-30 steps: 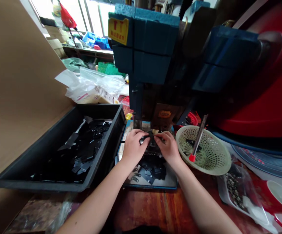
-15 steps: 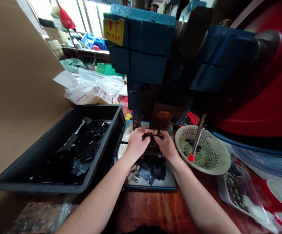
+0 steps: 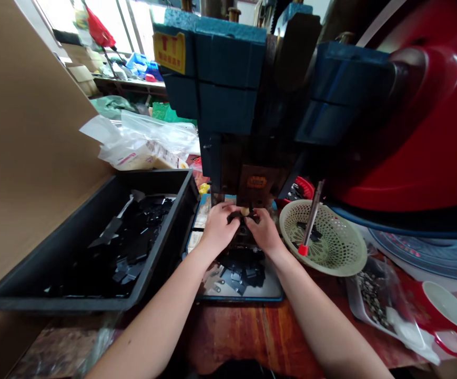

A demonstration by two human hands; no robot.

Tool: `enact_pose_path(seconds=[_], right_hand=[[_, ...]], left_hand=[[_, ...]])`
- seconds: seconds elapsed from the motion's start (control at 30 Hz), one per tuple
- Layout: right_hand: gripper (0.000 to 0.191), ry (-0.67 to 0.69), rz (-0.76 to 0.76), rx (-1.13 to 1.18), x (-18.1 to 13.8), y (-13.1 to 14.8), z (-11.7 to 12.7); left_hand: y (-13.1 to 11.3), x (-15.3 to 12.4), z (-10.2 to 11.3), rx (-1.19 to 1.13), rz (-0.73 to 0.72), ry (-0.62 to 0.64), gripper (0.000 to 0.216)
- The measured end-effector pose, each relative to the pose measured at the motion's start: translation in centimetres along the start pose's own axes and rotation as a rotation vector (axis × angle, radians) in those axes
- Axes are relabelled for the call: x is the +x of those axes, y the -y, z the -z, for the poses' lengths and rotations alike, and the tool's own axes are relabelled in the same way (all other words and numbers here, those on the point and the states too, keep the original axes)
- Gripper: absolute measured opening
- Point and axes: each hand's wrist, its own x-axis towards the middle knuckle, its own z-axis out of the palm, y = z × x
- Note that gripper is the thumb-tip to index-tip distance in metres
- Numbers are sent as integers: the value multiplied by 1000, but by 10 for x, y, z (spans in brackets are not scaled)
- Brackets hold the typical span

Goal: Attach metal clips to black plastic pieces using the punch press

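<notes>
Under the head of a blue press (image 3: 228, 79), both of my hands work close together. My left hand (image 3: 218, 226) is closed with thumb and fingers on a small dark flat piece (image 3: 234, 216). Just right of it, my right hand (image 3: 265, 229) pinches at the press's die, its fingertips partly hidden; what they hold cannot be made out. A small pale knob (image 3: 245, 211) shows between the hands. Below them, several black plates (image 3: 242, 271) lie in a heap on the blue-edged press base (image 3: 267, 292), with small metal strips (image 3: 214, 284) at its left.
A deep black bin (image 3: 165, 226) of dark plates stands left, beside a cardboard wall (image 3: 27, 131). Right are a pale green basket (image 3: 346, 252) with a red-tipped rod (image 3: 311, 221), a bag of small metal parts (image 3: 372, 300) and a red mug (image 3: 429, 310). A large red wheel (image 3: 421, 137) overhangs the right.
The whole view has shifted slightly, so most things appear a little farther left. My hands stay at the die in nearly the same pose.
</notes>
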Motion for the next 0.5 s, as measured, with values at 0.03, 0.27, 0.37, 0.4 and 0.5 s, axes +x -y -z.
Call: enact_pose_path(seconds=[0.03, 0.27, 0.37, 0.4, 0.5], right_hand=[[21, -11, 5, -1, -5, 1, 6], [20, 55, 142, -468, -79, -15, 60], [25, 166, 210, -720, -99, -26, 65], [27, 183, 232, -777, -103, -27, 66], [30, 195, 280, -864, -112, -25, 70]], left_hand=[[-4, -3, 6, 11, 3, -23, 23], [-5, -93, 59, 105, -235, -33, 20], [14, -135, 65, 217, -325, 109, 27], [20, -145, 65, 265, -346, 159, 34], [31, -161, 60, 348, -389, 212, 42]])
